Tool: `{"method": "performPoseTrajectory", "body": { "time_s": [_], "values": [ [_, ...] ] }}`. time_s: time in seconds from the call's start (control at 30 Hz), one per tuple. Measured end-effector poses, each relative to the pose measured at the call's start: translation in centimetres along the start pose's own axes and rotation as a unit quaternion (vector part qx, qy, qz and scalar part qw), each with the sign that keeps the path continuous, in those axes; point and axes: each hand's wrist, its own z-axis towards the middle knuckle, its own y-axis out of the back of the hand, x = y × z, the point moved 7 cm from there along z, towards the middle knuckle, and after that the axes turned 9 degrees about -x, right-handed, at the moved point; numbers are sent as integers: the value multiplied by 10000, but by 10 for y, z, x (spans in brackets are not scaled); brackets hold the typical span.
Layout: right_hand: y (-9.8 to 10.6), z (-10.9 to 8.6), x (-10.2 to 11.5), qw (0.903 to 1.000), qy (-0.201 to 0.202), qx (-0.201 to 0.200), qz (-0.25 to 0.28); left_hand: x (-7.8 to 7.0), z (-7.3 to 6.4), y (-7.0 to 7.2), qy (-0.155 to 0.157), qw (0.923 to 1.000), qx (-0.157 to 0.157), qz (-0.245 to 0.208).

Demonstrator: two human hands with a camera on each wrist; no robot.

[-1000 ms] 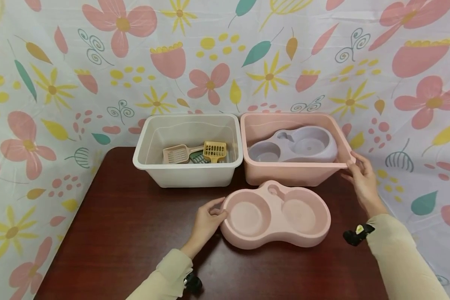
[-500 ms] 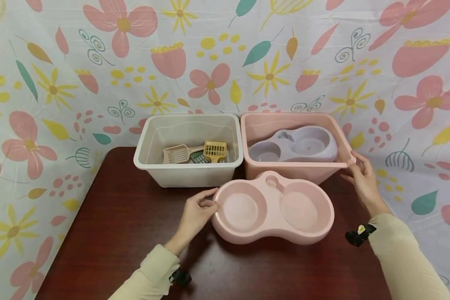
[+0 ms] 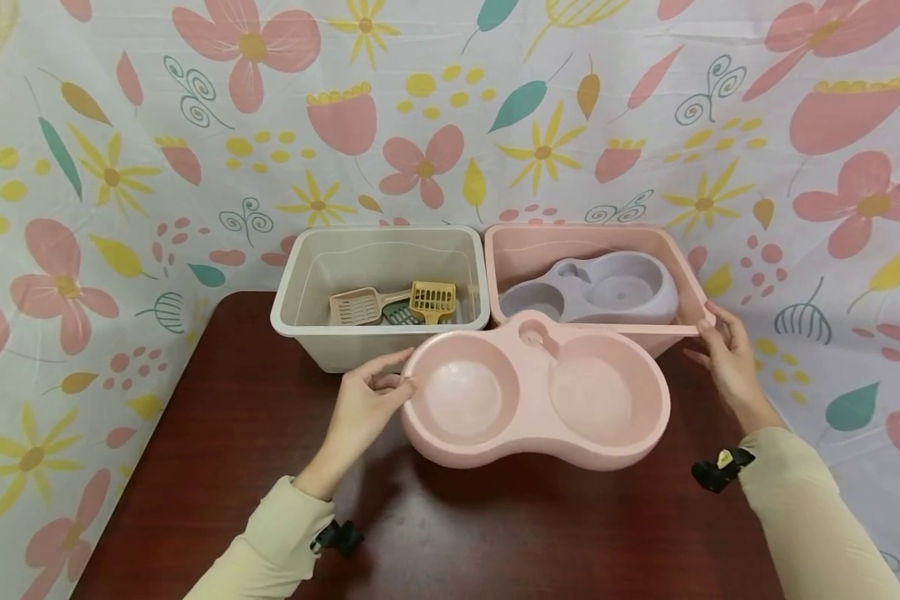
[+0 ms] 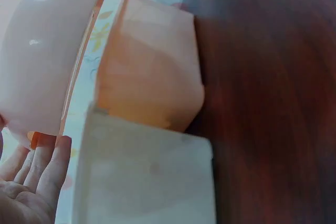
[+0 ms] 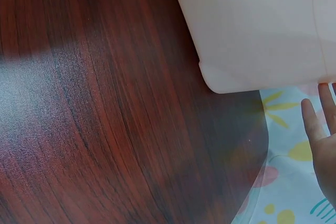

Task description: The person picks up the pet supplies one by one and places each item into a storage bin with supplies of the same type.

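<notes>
My left hand (image 3: pixel 360 408) grips the left end of a pink double pet bowl (image 3: pixel 536 392), thumb on the rim and fingers at its underside. The bowl is raised over the table, tilted a little towards me, and overlaps the front of the pink bin (image 3: pixel 585 242). In the left wrist view the bowl's smooth outer side (image 4: pixel 42 51) fills the upper left. My right hand (image 3: pixel 731 367) holds the rim of the pink bin at its front right corner; the right wrist view catches only part of this hand (image 5: pixel 325 145). Inside that bin leans a lilac-grey double pet bowl (image 3: pixel 581 300).
Left of the pink bin stands an off-white bin (image 3: pixel 378 331) with a beige litter scoop (image 3: pixel 356 308), a yellow one (image 3: pixel 432 300) and a green one (image 3: pixel 401 315). Both bins sit at the back of a dark red wooden table (image 3: pixel 255 450), against a floral cloth (image 3: pixel 420 83).
The left hand has lifted the pink double bowl off the table and brought it up, slightly left, towards the pink bin. The right hand has stayed at the bin's corner.
</notes>
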Motion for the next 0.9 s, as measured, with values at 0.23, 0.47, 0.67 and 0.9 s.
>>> {"method": "performPoseTrajectory", "body": {
  "time_s": [0.23,0.47,0.67,0.9],
  "values": [
    [-1,0,0,10000,7,-1,-16,-15,20,13,-217,9996,-181,53],
    [1,1,-1,10000,-25,-46,43,-28,41,11,-431,9987,-242,78],
    [0,1,-1,10000,-28,-37,-60,-35,56,3,-480,9985,-207,-135],
    [1,1,-3,9999,-56,-130,49,-36,74,-7,-391,9979,-302,-421]
  ]
}}
